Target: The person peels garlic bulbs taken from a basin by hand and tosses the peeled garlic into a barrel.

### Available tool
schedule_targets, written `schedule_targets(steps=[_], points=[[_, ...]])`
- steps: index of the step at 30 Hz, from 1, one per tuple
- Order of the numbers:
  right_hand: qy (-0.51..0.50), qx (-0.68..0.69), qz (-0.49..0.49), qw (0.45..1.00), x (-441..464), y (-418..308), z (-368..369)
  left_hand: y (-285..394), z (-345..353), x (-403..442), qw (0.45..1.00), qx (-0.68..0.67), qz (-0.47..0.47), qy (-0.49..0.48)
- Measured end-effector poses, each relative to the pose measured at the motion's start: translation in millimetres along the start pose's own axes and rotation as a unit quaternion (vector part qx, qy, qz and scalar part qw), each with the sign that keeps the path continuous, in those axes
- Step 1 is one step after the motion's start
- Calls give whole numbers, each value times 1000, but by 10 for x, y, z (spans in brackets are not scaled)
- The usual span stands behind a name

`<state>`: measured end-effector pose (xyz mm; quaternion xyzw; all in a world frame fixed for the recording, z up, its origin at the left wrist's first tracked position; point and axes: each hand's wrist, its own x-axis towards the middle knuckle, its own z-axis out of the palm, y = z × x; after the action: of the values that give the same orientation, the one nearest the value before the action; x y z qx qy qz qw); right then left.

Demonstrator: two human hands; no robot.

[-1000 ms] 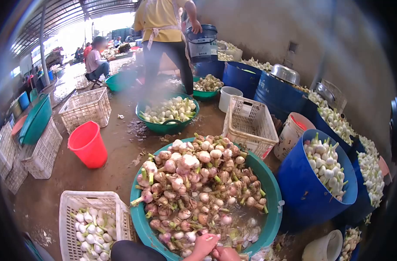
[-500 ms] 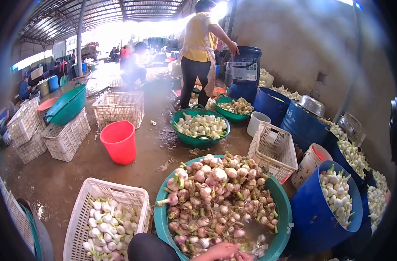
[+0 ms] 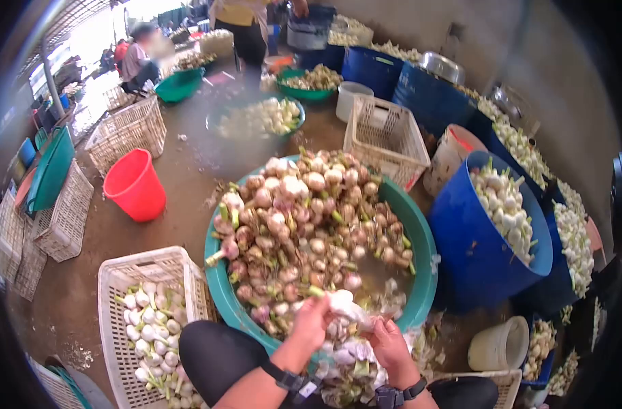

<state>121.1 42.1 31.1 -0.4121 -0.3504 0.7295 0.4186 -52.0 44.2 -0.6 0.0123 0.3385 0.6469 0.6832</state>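
Note:
A large green basin [image 3: 425, 273] full of unpeeled garlic bulbs [image 3: 290, 218] stands before my knees. Over its near edge, my left hand [image 3: 312, 319] is closed on a garlic bulb [image 3: 341, 300], whose green stem pokes out beside the fingers. The fingers of my right hand [image 3: 389, 339] pinch whitish skin stretching from that bulb. Loose peels [image 3: 355, 365] lie below and between both hands. At the left, a white crate [image 3: 110, 327] holds cleaned white bulbs [image 3: 151, 327].
A red bucket [image 3: 135, 185] stands left, beyond the crate. A blue barrel [image 3: 461, 232] of white garlic is on the right, with a white bucket [image 3: 498, 346] nearer. Another white crate [image 3: 386, 136] sits behind the basin. Farther back, a person [image 3: 246, 31] stands and another [image 3: 139, 58] sits.
The view has tilted down, showing both forearms. My hands have come up from the basin's near edge, with a whitish bulb and skin between them. The standing person's bucket is lower.

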Motion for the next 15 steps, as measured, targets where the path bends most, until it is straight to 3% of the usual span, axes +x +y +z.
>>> schedule_targets(steps=[1,3,5,7,9,11,12,13,14,15], points=[[-31,-88,-25,995,-76,-27,-20,65,-43,-3,998,-49,-36,-1],[7,-50,-77,996,-194,-222,-6,8,-255,96,993,-1,-56,100],[29,8,-99,995,-171,-453,87,15,-83,-30,993,39,-68,85],[79,37,-32,996,-59,-466,139,-38,106,-103,984,-105,-139,-28],[71,189,21,979,58,-386,157,-139,105,-120,984,-74,-149,-61],[94,179,35,979,166,-303,136,-152,85,-135,968,163,-68,-178],[118,229,28,966,216,-280,154,-205,48,-94,947,260,-30,-187],[145,278,18,949,256,-248,160,-249,34,-105,946,261,-35,-188],[211,271,19,939,336,-205,146,-247,88,-140,883,429,-18,-187],[215,273,14,938,351,-241,128,-173,237,-230,792,583,1,-182]])
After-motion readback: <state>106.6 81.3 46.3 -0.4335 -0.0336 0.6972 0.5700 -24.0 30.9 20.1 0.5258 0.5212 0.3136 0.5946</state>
